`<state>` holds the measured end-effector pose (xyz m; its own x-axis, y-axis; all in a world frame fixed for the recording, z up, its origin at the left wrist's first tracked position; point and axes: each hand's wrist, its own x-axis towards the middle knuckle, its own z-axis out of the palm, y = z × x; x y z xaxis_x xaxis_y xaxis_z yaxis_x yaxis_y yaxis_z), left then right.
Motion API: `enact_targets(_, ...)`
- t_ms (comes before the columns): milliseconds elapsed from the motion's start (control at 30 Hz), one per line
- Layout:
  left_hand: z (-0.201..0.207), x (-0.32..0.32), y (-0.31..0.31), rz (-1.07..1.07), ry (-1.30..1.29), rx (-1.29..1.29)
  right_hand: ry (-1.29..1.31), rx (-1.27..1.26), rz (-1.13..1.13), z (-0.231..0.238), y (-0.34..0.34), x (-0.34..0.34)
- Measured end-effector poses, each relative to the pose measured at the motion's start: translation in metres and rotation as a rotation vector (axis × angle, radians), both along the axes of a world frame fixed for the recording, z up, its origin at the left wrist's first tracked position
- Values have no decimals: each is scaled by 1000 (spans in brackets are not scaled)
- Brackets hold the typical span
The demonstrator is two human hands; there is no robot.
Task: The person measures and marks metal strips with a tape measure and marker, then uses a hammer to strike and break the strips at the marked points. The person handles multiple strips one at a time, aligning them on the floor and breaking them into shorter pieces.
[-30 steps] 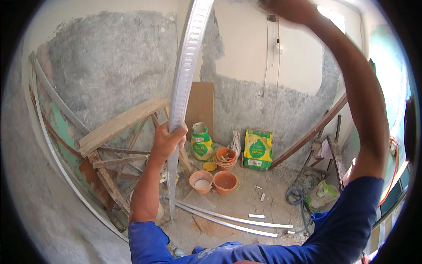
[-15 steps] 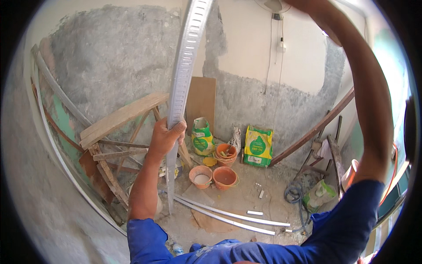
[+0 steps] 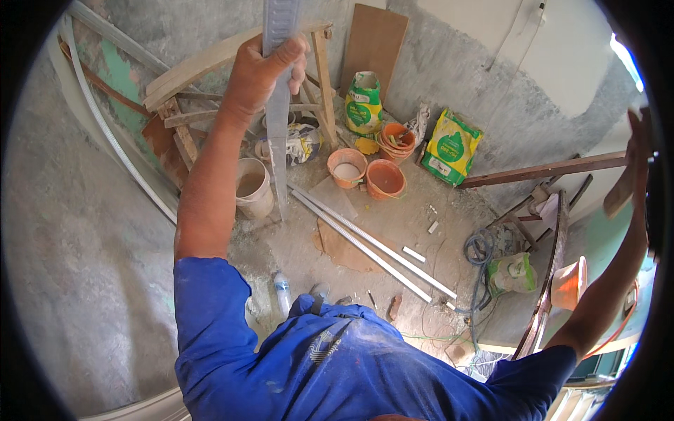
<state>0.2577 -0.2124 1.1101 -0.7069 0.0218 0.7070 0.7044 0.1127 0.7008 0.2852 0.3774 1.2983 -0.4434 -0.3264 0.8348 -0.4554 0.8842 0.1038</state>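
My left hand (image 3: 270,67) is raised and shut around a long grey perforated metal strip (image 3: 279,151). The strip stands nearly upright, running from the top edge of the view down to the floor beside a white bucket (image 3: 253,188). My right hand (image 3: 635,158) is lifted at the far right edge with its fingers spread and nothing in it, close to a slanted wooden beam (image 3: 540,170). My blue-sleeved shoulders fill the bottom of the view.
A wooden trestle (image 3: 203,67) leans against the rough grey wall. Orange buckets (image 3: 365,172), two green-and-yellow sacks (image 3: 449,147), white profiles (image 3: 372,245), a plastic bottle (image 3: 282,291) and a cable coil (image 3: 481,247) lie on the dusty floor.
The view has tilted down toward the floor. My left hand keeps its grip on the strip. My right arm has come off the strip's top and swung out to the right edge.
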Motion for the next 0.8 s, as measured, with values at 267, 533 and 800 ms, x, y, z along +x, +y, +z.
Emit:
enact_targets(267,0,-8,4,255,32,19,-392,-559,96,-139,-74,12)
enact_targets(533,16,-30,3,374,40,160,-394,-556,118,-122,-117,17)
enact_targets(800,2,-31,7,861,117,25,4,-311,313,-47,-178,-28)
